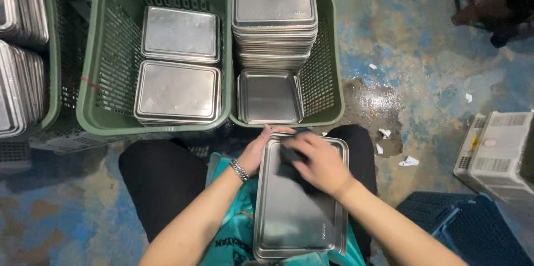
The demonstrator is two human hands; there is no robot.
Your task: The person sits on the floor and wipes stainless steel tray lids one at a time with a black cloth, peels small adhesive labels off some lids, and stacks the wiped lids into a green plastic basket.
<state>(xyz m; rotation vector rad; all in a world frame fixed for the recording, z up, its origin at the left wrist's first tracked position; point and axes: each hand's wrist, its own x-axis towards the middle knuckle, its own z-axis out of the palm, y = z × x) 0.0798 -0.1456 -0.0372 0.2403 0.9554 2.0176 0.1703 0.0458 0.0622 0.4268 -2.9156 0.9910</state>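
A steel tray [300,210] lies across the person's lap. The left hand [261,146] curls around the tray's far left corner, fingers closed on the rim. The right hand [320,163] presses a dark cloth [290,154] into the tray, fingers bent over it. The tray looks stiff, light and slick, best gripped by its rolled rim. Two green crates [100,93] ahead hold more trays.

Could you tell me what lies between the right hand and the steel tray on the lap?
In the head view, a dark cloth lies under the right hand, pressed on the tray.
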